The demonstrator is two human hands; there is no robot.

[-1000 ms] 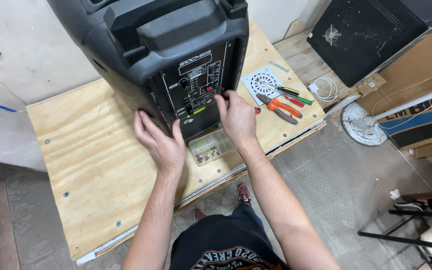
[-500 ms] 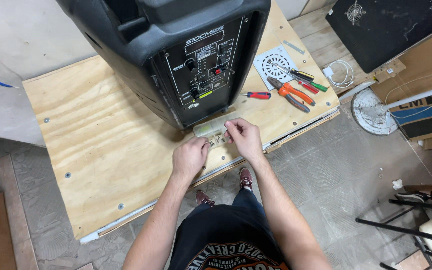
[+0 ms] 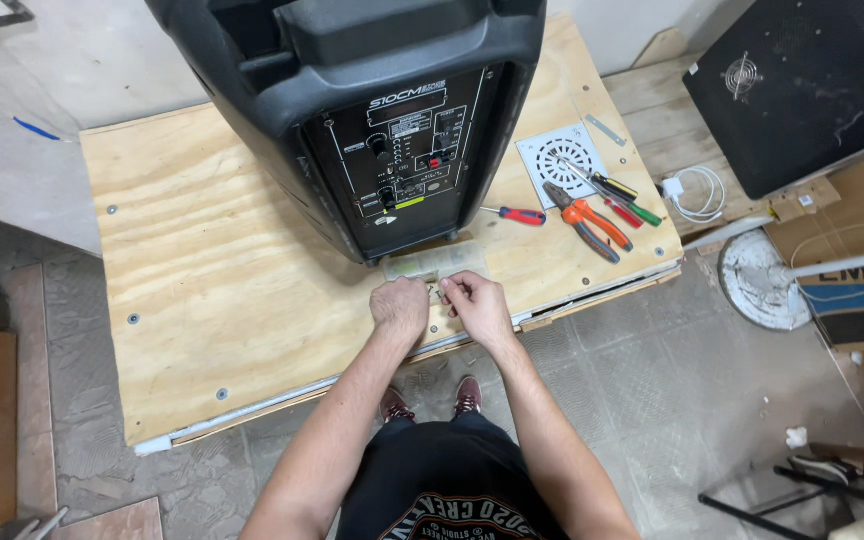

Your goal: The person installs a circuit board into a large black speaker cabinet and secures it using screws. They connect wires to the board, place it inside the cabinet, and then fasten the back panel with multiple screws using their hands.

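Observation:
A large black speaker cabinet (image 3: 372, 110) stands on a plywood tabletop (image 3: 212, 270), its rear control panel (image 3: 407, 160) facing me. Just in front of it lies a small clear plastic box (image 3: 435, 263). My left hand (image 3: 399, 308) and my right hand (image 3: 473, 303) rest side by side on the wood right below that box, fingers curled around some small dark parts (image 3: 439, 294) between them. What exactly each hand pinches is too small to tell.
To the right of the speaker lie a red-handled screwdriver (image 3: 517, 215), orange pliers (image 3: 587, 220), more screwdrivers (image 3: 617, 200) and a white round-grille plate (image 3: 564, 160). A white cable (image 3: 697, 192), a black cabinet (image 3: 802, 85), a fan base (image 3: 767, 280) and cardboard boxes stand further right.
My hands left the speaker's back panel, came down toward me past the clear box, and now sit together at the table's front edge. The view has shifted slightly.

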